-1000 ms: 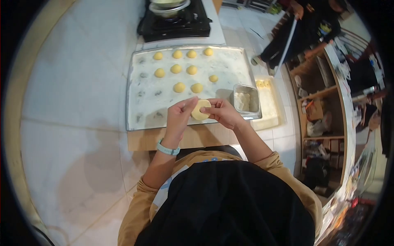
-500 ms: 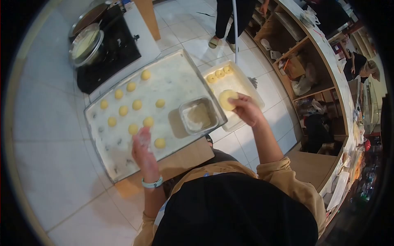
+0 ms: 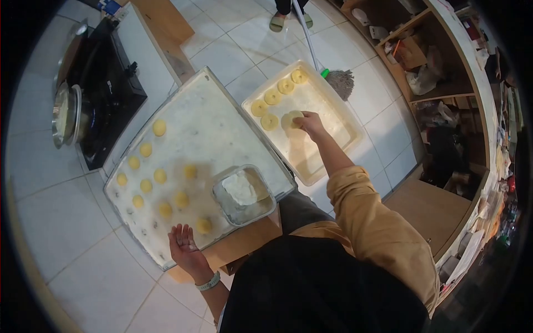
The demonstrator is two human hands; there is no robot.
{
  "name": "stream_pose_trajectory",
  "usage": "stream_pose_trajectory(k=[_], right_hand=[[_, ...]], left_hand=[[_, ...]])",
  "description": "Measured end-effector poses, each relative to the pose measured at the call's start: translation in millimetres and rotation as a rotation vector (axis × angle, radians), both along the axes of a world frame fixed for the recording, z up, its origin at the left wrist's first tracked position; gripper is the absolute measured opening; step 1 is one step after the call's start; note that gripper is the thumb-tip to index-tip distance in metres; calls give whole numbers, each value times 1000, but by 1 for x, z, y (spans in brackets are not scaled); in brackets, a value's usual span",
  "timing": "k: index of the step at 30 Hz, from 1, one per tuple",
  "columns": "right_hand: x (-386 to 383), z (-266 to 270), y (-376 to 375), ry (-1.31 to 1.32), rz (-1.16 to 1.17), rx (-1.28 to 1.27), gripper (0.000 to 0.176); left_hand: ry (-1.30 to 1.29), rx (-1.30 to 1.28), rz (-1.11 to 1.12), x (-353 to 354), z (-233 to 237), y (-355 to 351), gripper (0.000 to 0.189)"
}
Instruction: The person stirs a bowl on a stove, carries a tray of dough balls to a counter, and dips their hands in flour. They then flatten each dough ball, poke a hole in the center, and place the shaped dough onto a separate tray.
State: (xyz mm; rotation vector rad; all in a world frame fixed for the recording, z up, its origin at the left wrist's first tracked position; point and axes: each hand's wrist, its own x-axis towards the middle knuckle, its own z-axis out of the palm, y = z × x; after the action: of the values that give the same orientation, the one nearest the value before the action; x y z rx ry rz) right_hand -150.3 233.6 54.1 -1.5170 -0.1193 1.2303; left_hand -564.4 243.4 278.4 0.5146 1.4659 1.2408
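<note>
My right hand (image 3: 312, 124) pinches the edge of a flattened dough round (image 3: 290, 120) over a pale plastic bin (image 3: 347, 119). Along the bin's far left side lie several dough rounds (image 3: 272, 97), each with a small mark at its centre. My left hand (image 3: 186, 250), palm turned up and dusted white, is open and holds nothing near the front edge of a floured tray (image 3: 222, 127). Several yellow dough balls (image 3: 160, 176) are spread over that tray. A square metal pan (image 3: 232, 213) with white flour (image 3: 241, 187) stands at its near right corner.
At the left is a black stove (image 3: 114, 94) with metal bowls (image 3: 66, 116) on it. A mop (image 3: 340, 83) rests on the tiled floor behind the bin, near a person's slippered feet (image 3: 277, 22). Filled wooden shelves (image 3: 438, 66) line the right side.
My right hand has carried the dough round from beside the tray to over the bin. My left hand has drawn back toward the tray's front edge. The view has shifted.
</note>
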Motion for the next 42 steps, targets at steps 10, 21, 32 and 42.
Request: stream_pose_trajectory(k=[10,21,32,42], right_hand=[[8,-20,52,-438,277,-151,36],[15,2,13,-1023,450,-123,43],[-4,-17,17,-1107,516,-79,62],[-12,-6,24,-1182,501,-223,73]], left_hand=[[1,-56,100,0,-12,-13,31],[-39,-33,101,-6,-11,-14,29],[-59,-33,62,-18,-16,-21,29],[-87,-37,71,-27,-19,-29,28]])
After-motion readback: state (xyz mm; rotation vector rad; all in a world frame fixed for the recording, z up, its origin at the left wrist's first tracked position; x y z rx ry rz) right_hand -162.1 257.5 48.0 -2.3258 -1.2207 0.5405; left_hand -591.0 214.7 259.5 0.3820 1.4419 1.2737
